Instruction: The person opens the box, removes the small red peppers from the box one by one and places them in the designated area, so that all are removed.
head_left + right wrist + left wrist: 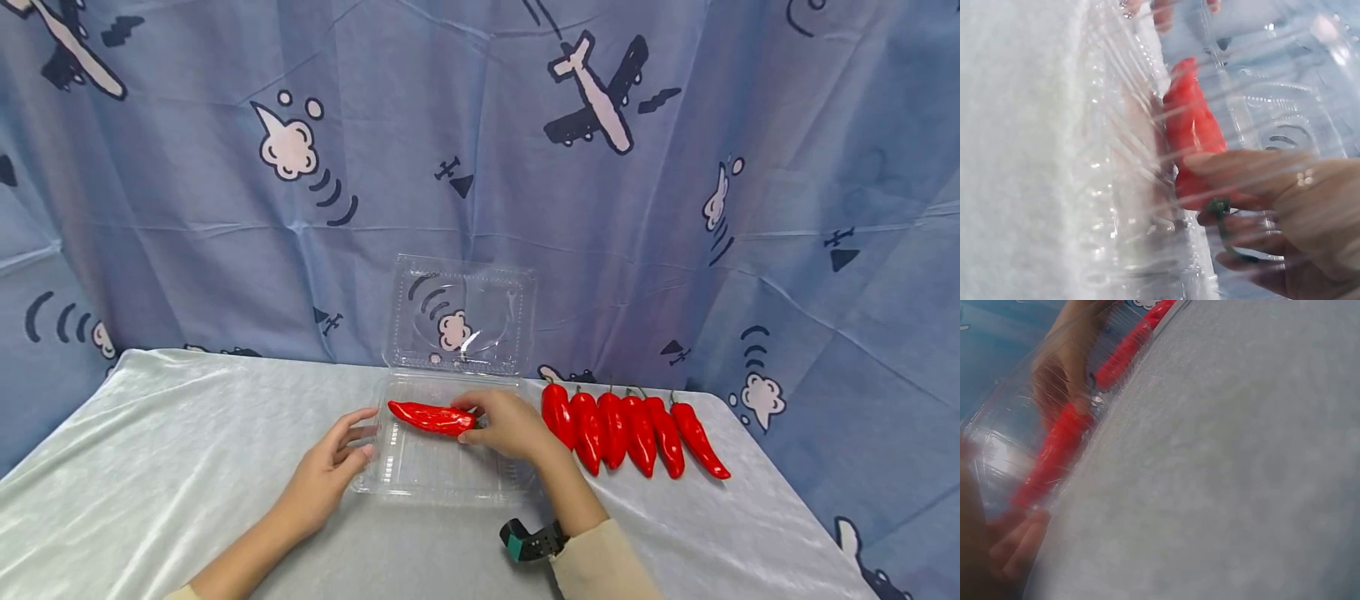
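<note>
A red chili pepper (431, 418) lies crosswise at the far part of a clear plastic clamshell box (442, 479), its tip toward the left. My right hand (506, 423) grips the pepper near its stem end, thumb on the near side and fingers on the far side. In the right wrist view the green stem (1219, 206) shows below the thumb. My left hand (330, 467) is at the box's left wall, fingers loosely bent and spread from the thumb; its fingertips (1032, 531) are at the plastic wall in the left wrist view.
The box's clear lid (461, 317) stands raised at the back, near the patterned curtain (375, 167). Several red peppers (615, 429) lie in a row on the white cloth-covered table (225, 417), right of the box. A black wristband (532, 542) sits on my right wrist.
</note>
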The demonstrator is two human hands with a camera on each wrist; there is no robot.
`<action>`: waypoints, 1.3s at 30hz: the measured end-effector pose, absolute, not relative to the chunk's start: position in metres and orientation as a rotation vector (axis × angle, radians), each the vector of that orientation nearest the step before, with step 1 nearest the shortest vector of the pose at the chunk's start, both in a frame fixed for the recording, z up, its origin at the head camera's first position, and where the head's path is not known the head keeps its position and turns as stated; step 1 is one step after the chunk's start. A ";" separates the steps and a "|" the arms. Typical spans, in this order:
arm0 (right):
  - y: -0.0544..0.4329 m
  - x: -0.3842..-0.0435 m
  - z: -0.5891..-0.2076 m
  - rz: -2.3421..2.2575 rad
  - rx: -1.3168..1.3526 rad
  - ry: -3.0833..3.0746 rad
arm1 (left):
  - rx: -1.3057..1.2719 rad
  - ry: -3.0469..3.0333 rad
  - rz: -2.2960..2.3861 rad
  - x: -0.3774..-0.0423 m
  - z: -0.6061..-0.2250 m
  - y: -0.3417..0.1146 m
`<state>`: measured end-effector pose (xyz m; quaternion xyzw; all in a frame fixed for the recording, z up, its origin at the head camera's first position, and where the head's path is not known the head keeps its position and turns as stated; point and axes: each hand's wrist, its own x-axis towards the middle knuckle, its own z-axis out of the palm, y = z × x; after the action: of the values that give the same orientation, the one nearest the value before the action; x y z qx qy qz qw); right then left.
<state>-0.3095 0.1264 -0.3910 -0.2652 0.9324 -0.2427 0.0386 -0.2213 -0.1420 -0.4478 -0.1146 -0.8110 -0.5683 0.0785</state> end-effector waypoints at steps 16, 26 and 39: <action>0.128 -0.311 -0.388 -0.862 -0.805 2.829 | -0.349 -2.422 -1.719 -0.222 -0.448 -0.143; 0.134 -0.312 -0.380 -1.143 -0.759 2.730 | -0.336 -2.430 -1.741 -0.222 -0.446 -0.143; 0.141 -0.308 -0.363 -1.271 -0.691 2.751 | -0.332 -2.437 -1.748 -0.220 -0.445 -0.143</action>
<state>-0.3078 0.1410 -0.3631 -0.2222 0.8849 -0.4089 0.0168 -0.2204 -0.1430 -0.4451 -0.1100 -0.8062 -0.5780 0.0621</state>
